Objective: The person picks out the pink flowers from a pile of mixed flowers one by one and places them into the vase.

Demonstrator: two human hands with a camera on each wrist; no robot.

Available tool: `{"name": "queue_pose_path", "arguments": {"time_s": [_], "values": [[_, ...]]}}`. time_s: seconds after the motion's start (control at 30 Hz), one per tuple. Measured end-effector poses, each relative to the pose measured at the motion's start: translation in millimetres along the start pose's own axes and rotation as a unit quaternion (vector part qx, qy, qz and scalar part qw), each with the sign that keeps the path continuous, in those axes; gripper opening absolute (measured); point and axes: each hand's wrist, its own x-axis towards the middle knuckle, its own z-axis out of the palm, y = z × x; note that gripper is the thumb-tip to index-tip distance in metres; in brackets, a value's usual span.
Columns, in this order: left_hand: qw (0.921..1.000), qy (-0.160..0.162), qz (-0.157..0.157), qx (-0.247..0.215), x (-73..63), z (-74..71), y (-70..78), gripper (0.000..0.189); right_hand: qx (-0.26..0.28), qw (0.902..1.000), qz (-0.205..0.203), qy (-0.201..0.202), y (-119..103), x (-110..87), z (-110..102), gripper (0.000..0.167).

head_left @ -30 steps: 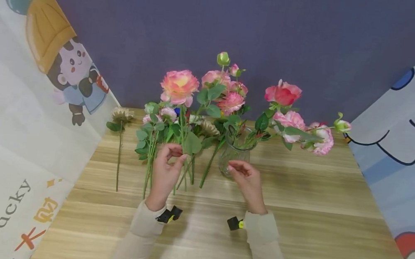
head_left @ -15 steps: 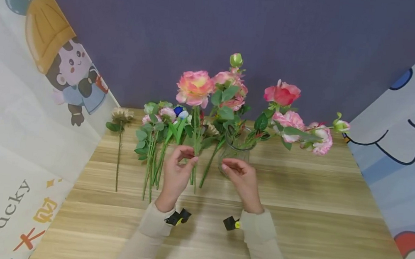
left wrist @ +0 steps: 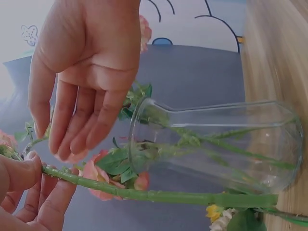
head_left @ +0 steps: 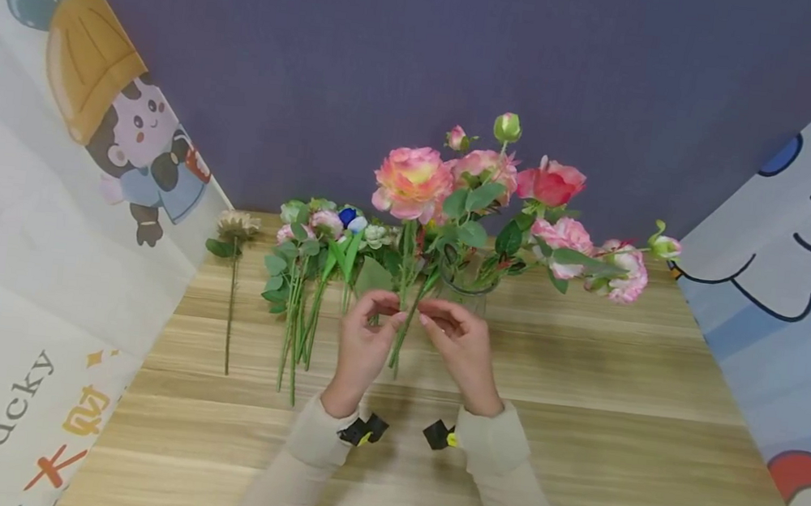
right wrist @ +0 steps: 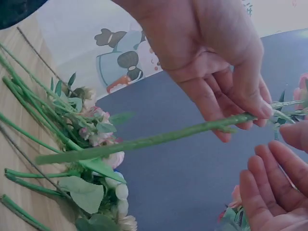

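My left hand [head_left: 368,339] pinches the green stem [left wrist: 144,195] of a branching peony spray, with thumb against fingers. The spray's large pink-and-yellow bloom [head_left: 412,182] stands upright above the hand, and a pale green bud [head_left: 507,127] rises on its right. Close beside the stem is my right hand [head_left: 461,348], its fingers loosely bent with nothing gripped; in the left wrist view a gap separates it from the stem. Behind the right hand stands a clear glass vase [left wrist: 226,120] holding several stems. Its pink flowers [head_left: 561,234] lean out to the right.
Several flower stems [head_left: 292,340] lie on the wooden table [head_left: 615,436] left of the hands, heads toward the dark back panel [head_left: 366,54]. One beige flower [head_left: 238,225] lies apart at far left. Printed cloths [head_left: 19,232] flank the table on both sides.
The left hand has moved right with the peony spray, bringing it in front of the vase's left side. My right hand has shifted slightly left, so the hands are now close together.
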Motion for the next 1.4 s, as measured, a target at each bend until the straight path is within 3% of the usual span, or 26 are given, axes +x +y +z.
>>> {"name": "queue_pose_path", "arguments": {"time_s": [0.2, 0.37, 0.63, 0.9, 1.2, 1.4], "values": [[0.9997, -0.007, -0.022, 0.001, 0.5, 4.3, 8.9, 0.02, -0.015, 0.9997, -0.013, -0.015, 1, -1.3, 4, 0.025], [0.9997, -0.008, -0.023, 0.007, 0.6, 6.4, 19.1, 0.019, -0.06, 0.998, -0.019, 0.001, -14, -3.5, 11, 0.023], [0.999, 0.005, -0.041, -0.015, 1.0, 10.8, 3.1, 0.018, -0.095, 0.9952, 0.001, 0.024, -26, -6.1, 17, 0.022], [0.9978, -0.004, -0.043, -0.049, 1.1, 14.1, -1.6, 0.018, -0.099, 0.9925, -0.049, 0.053, -25, -7.1, 20, 0.016], [0.9986, -0.025, -0.029, -0.036, 1.1, 13.5, 24.9, 0.018, -0.097, 0.9882, -0.092, 0.073, -23, -7.7, 20, 0.013], [0.999, -0.027, -0.029, -0.019, 1.2, 9.8, 25.2, 0.022, -0.105, 0.9857, -0.098, 0.089, -21, -5.5, 15, 0.015]]}}
